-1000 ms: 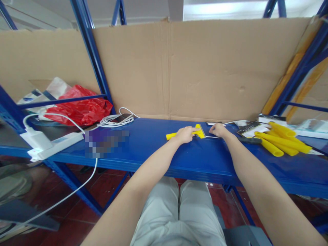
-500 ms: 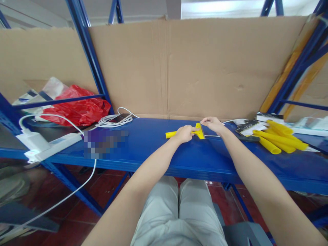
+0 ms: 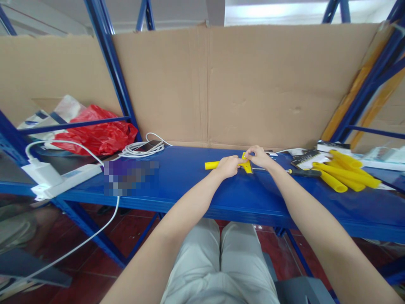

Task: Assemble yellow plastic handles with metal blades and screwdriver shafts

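A yellow scraper (image 3: 247, 168) with a T-shaped head lies across the blue tabletop, its handle pointing left. My left hand (image 3: 228, 166) is wrapped round it just behind the head and holds it down. At the far part of the head, my right hand (image 3: 257, 156) has its thumb and fingers pinched together against the yellow plastic. Whatever is between those fingertips is too small to make out. Partly behind my right wrist lies a screwdriver (image 3: 305, 172) with a dark handle, its thin shaft pointing towards the scraper.
Several yellow tube-like handles (image 3: 351, 171) are heaped at the right beside black-and-white packets (image 3: 305, 159). A coiled white cable (image 3: 139, 150) and a power strip (image 3: 74, 177) are on the left, with a red plastic bag (image 3: 98, 131) behind. Cardboard (image 3: 253, 84) walls the back.
My right hand has moved left and slightly down, from just off the scraper's head onto it. The left hand keeps its hold. More of the screwdriver now shows.
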### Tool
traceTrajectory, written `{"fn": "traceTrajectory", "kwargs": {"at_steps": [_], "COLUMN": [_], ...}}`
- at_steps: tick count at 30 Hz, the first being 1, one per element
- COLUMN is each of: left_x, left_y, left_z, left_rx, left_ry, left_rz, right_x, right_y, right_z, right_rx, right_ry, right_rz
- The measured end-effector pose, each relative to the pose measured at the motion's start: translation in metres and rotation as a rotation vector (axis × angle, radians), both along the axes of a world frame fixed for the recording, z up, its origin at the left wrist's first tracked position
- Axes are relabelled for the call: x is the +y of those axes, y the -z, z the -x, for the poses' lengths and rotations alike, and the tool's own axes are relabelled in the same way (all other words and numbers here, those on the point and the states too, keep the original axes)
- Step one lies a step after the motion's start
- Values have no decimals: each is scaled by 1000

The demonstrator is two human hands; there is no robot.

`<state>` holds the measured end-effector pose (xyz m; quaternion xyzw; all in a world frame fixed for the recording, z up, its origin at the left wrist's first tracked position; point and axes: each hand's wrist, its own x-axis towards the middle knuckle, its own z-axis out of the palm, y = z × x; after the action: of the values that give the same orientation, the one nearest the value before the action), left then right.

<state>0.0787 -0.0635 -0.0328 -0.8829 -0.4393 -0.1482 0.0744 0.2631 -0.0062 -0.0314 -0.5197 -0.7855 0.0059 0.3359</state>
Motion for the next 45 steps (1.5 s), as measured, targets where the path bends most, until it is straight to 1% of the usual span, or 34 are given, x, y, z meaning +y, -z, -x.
{"fn": "traceTrajectory", "kwargs": {"at_steps": [9,19,23,25,29,34,37,40,42,45], "left_x": [-4,-3,-2,-2,-2,-4,-4,-3,-1,1], "left_y": [-3,-2,-1,-1,-2,-3,-3,-2,-2,-1], "left_z": [0,-1,-1,0,1,0,-1,-2,-2,-1], "left_rx": [81,95,94,96,90,96,82,17,-30,-69], "left_ry": [41,77,76,70,58,58,58,31,2,-29], "left_rz": [-55,-92,-95,-91,-89,-80,-69,-48,-35,-28], "right_x": [0,-16,-16,-13,0,4,0,-5,-9,-17], "right_y": [1,-5,-5,-2,5,9,7,3,-1,-7], "right_z": [-2,1,1,-1,-3,1,4,3,2,3], "right_rx": [-73,-210,-228,-179,13,300,476,621,668,665], "right_ry": [21,22,21,30,27,72,99,123,114,77], "right_rz": [23,-85,-101,-94,-50,118,191,231,277,391]}}
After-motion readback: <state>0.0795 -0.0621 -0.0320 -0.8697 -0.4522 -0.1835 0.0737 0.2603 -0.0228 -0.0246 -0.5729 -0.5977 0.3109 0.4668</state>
